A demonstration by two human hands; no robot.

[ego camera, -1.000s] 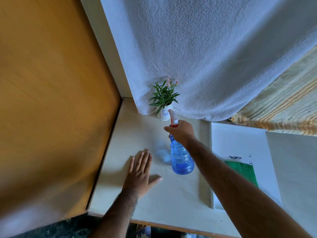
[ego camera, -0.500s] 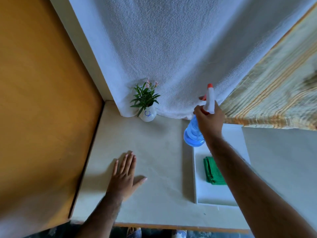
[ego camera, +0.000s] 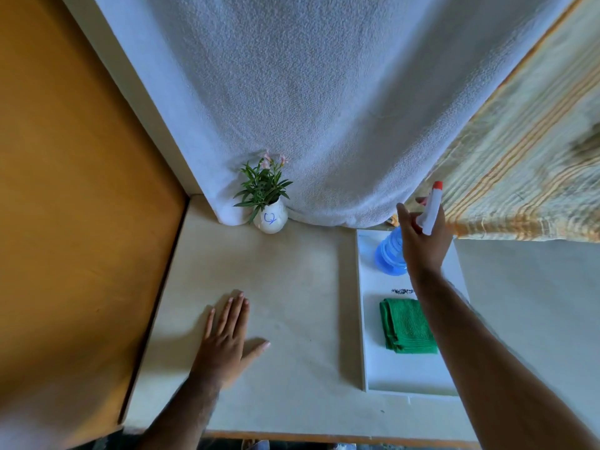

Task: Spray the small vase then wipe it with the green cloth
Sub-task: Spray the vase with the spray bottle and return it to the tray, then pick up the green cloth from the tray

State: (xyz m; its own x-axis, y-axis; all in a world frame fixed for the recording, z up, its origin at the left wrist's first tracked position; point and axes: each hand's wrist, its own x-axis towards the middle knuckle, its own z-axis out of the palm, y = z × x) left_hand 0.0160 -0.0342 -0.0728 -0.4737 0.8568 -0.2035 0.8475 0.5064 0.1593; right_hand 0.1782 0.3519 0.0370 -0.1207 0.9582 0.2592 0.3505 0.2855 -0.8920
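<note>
The small white vase [ego camera: 271,219] with a blue mark and a green plant stands at the back of the table against the white towel. My right hand [ego camera: 422,238] is at the blue spray bottle [ego camera: 388,254], whose base rests at the far end of the white tray [ego camera: 362,319]; the fingers are loosening around its white and red nozzle. A folded green cloth [ego camera: 406,326] lies in the tray, partly behind my right forearm. My left hand [ego camera: 227,342] lies flat on the table, fingers spread, holding nothing.
A white towel [ego camera: 324,108] hangs behind the vase, with a striped yellow fabric [ego camera: 526,164] to its right. An orange-brown wall panel [ego camera: 81,206] borders the table [ego camera: 292,303] on the left. The table's front edge runs near the bottom.
My right hand carried the spray bottle from in front of the vase to the right and set it down at the far end of the tray. My left hand stayed flat on the table.
</note>
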